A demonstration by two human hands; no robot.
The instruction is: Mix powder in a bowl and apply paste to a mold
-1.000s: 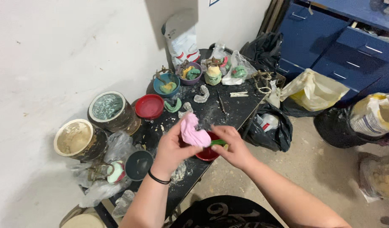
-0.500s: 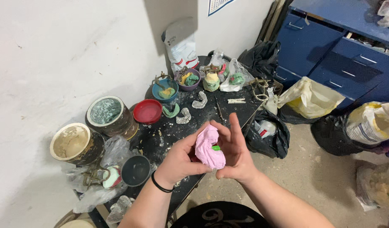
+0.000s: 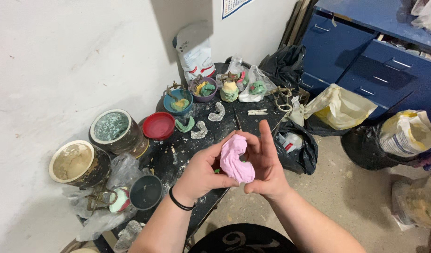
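Left hand: the left hand (image 3: 200,174) cupped the pink cast (image 3: 236,159) from the side, fingers curled closed on its lower edge, a black band at the wrist.
Right hand: the right hand (image 3: 264,169) pressed against the other side of the pink cast – thumb beneath it, fingers raised and spread rather than wrapped round.
Pink cast: a lumpy, curved pink piece, held between both hands above the near edge of the black tabletop (image 3: 178,154), touching neither it nor anything on it.
Beyond the pink cast: a red bowl (image 3: 158,125), a green tray (image 3: 184,124) and two pale horseshoe casts (image 3: 217,111) lay on the tabletop.
Farther beyond: a blue bowl (image 3: 178,100) and a purple bowl (image 3: 202,88) stood near the wall, with a white sack (image 3: 195,50) upright behind them.
Left of the pink cast: two crusted tins (image 3: 113,131) stood side by side – the farther one held greenish residue – and a dark cup (image 3: 146,191) sat nearer the person.
Right of the pink cast: a black bag (image 3: 297,146) and a yellow bag (image 3: 339,107) rested on the floor before blue drawers (image 3: 365,61).
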